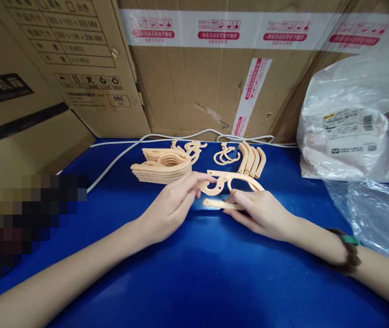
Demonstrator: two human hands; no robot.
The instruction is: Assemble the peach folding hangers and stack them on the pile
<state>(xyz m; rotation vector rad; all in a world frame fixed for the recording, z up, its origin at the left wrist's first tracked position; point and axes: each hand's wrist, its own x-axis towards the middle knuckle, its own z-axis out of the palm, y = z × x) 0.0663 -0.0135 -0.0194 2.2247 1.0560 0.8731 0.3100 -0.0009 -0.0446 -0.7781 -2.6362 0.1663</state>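
Observation:
Near the middle of the blue table, my left hand [170,207] has its thumb and fingers closed at the end of a beige plastic hanger hook [210,188]. A curved beige hanger arm [245,177] lies against that hook and runs to the right behind my right hand [264,209]. Between its thumb and fingers, my right hand pinches another hanger arm [215,203], whose rounded end points left below the hook. My fingers partly hide both arms, so whether the pieces are joined cannot be made out.
Behind my left hand stands a stack of beige folding hangers [162,174]. Loose hooks [226,156] and several hanger arms [254,161] lie farther back. A white cable [112,161] crosses the table before cardboard boxes [187,91]. White plastic packaging [344,136] sits at right.

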